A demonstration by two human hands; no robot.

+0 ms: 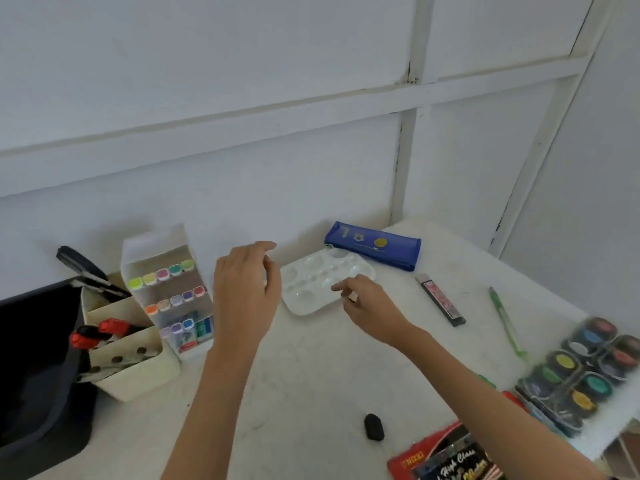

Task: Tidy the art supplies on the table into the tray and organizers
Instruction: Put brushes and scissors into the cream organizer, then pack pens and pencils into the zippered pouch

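Just left of white palette (304, 306) | left grip (246, 289) loose-fingered, empty | right grip (367, 306) over its near edge, closure unclear

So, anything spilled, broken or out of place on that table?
No spill or damage visible. Loose on the table: black eraser, green pen, slim dark box. The paint pot set sits close to the table's right edge and could slip off.

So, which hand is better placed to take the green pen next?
Right. The right hand hovers at the white palette's near edge, on the green pen's side. The left hand is farther left and would have to reach across.
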